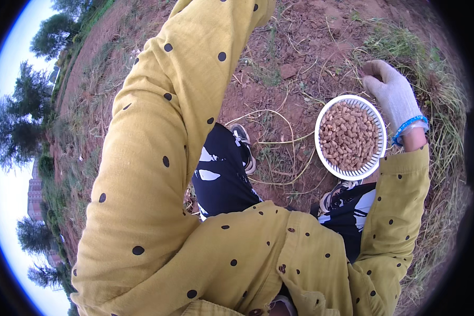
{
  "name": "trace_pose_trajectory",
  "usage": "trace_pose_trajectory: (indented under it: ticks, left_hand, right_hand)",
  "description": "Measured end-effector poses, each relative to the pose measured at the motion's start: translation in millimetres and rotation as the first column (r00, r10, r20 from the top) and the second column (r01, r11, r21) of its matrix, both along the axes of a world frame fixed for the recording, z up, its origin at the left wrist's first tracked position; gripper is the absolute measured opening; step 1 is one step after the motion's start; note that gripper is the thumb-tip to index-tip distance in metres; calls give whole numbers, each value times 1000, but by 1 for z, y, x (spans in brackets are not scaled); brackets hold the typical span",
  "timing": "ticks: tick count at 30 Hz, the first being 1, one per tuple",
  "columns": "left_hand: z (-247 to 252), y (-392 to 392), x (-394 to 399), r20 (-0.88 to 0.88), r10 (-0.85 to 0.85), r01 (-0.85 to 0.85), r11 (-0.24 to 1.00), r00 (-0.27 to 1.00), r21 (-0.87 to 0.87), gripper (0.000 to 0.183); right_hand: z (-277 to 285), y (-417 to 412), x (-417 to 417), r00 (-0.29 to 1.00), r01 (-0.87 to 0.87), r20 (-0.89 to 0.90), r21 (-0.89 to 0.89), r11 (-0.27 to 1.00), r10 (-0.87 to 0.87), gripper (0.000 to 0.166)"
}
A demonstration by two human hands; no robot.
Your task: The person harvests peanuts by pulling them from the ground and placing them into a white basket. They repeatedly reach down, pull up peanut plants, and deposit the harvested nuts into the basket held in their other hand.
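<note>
My right hand (390, 91), in a whitish knit glove with a blue band at the wrist, hovers just past the rim of a white plastic basket (322, 164). Its fingers curl toward the thumb, and whether anything thin lies between the fingertips is unclear. Unshelled peanuts (349, 136) fill much of the basket, which is near my right shoe (331, 195). My left arm (150, 130), in a mustard sleeve with black dots, stretches up past the top edge, so the left hand is out of view.
Long pale stems (284, 141) curve over the reddish soil (260, 94) between my shoes. Pulled grass and plants (442, 146) lie in a band along the right. My left shoe (243, 148) rests on the ground. Trees (19, 118) and buildings (34, 197) appear far off at left.
</note>
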State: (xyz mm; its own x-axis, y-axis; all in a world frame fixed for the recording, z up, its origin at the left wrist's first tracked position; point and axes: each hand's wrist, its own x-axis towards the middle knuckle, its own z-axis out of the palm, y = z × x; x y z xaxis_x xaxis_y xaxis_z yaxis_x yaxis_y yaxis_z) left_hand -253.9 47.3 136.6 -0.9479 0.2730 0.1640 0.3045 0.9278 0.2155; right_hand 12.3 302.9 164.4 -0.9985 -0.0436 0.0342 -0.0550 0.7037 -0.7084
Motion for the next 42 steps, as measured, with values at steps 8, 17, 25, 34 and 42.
trace_pose_trajectory:
  ticks: [8,17,25,34,42]
  left_hand:
    - [-71,13,-1,266,16,-30,998,964,51,42]
    - [-225,-47,139,884,78,-839,362,461,405,15]
    - [-190,64,222,800,-497,-885,125,336,449,31]
    - [-56,-3,182,507,-240,107,955,828,278,55]
    - [-88,-297,174,527,328,-508,827,784,241,36]
  right_hand:
    - [3,1,6,998,-53,19,49,997,52,39]
    - [2,5,3,997,-32,68,85,996,27,38]
    - [-9,-9,-8,994,-74,87,97,993,65,40]
    - [-41,-14,-20,962,-65,263,-55,996,78,28]
    - [-65,-14,-19,936,-19,342,-174,985,79,27]
